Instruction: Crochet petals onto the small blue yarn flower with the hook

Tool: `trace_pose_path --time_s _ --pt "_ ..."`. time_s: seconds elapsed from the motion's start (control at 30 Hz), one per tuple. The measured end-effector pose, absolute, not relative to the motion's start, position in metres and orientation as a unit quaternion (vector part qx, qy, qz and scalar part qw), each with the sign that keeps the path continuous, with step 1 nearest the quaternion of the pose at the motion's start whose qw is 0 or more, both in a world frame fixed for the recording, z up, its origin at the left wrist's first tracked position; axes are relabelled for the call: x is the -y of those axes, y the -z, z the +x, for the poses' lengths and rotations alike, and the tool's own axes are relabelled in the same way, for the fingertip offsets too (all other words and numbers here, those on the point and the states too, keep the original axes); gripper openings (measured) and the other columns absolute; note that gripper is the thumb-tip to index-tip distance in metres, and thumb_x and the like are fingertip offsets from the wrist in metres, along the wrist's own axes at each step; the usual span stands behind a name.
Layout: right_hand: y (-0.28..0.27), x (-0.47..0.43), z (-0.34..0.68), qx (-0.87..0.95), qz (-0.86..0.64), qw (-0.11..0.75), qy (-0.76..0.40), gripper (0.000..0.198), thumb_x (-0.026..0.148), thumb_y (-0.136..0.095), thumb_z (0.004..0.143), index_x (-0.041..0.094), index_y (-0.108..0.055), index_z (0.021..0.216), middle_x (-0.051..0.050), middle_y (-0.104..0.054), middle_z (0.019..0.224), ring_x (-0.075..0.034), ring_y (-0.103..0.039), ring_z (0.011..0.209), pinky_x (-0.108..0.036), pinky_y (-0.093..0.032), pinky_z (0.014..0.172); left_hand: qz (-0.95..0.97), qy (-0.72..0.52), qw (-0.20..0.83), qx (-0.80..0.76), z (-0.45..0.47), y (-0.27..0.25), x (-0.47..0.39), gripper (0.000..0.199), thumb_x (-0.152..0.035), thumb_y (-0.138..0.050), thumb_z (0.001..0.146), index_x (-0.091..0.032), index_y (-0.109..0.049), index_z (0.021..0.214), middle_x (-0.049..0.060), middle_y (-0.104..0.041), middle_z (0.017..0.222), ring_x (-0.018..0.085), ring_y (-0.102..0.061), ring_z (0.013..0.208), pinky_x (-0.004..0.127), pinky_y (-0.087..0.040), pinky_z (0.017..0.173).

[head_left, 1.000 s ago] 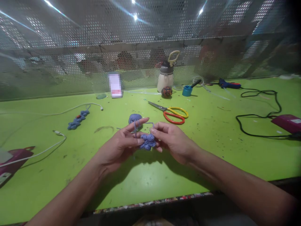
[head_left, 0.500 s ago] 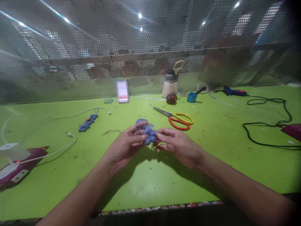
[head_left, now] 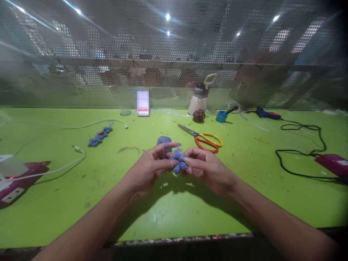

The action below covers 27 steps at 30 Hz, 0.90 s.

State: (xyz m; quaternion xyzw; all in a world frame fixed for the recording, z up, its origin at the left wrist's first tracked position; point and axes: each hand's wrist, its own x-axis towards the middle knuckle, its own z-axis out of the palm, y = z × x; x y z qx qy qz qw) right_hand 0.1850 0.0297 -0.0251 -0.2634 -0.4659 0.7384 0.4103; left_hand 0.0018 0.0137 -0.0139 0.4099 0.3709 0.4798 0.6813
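A perforated screen (head_left: 174, 50) spanned the top of the frame. Below it, at upper centre, stood a phone (head_left: 143, 102) and, right of it, a pale bottle (head_left: 198, 103) behind a dark multicoloured ball (head_left: 199, 116). A teal pot (head_left: 221, 116) sat farther right. Scissors (head_left: 195, 134) lay right of centre; magenta power strips (head_left: 333, 163) occupied the lower left and the right edge.
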Motion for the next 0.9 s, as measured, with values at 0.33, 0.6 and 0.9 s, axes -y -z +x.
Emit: trace_pose_path --time_s 0.33,0.6,0.9 --pt "0.0249 -0.0303 0.1882 0.476 -0.279 0.395 -0.735 0.017 0.022 -0.081 0.071 0.017 -0.069 0.081 0.000 -0.065 0.074 -0.011 -0.056 0.064 -0.026 -0.046 0.062 0.424 -0.470 0.673 -0.384 0.0046 0.0117 -0.0132 0.019 -0.021 -0.073 0.076 -0.014 -0.069 0.093 0.003 -0.066 0.083 0.013 -0.059 0.072 0.028 -0.042 0.071" --pt "0.0248 -0.0301 0.1888 0.469 -0.260 0.374 -0.757 0.022 0.034 -0.078 0.072 0.014 -0.070 0.080 -0.003 -0.065 0.075 -0.014 -0.058 0.066 -0.029 -0.048 0.062 0.515 -0.505 0.568 -0.397 0.0096 0.0091 -0.0094 0.025 -0.021 -0.070 0.078 -0.016 -0.064 0.101 -0.002 -0.060 0.073 0.012 -0.056 0.068 0.026 -0.044 0.069" --pt "0.0191 -0.0263 0.1855 0.461 -0.303 0.398 -0.733 0.018 0.027 -0.083 0.071 0.015 -0.069 0.071 0.000 -0.062 0.070 -0.010 -0.054 0.064 -0.025 -0.042 0.061 0.507 -0.480 0.622 -0.353 0.0093 0.0071 -0.0038 0.035 -0.026 -0.073 0.079 -0.019 -0.067 0.113 0.004 -0.068 0.085 0.016 -0.064 0.079 0.029 -0.046 0.077"
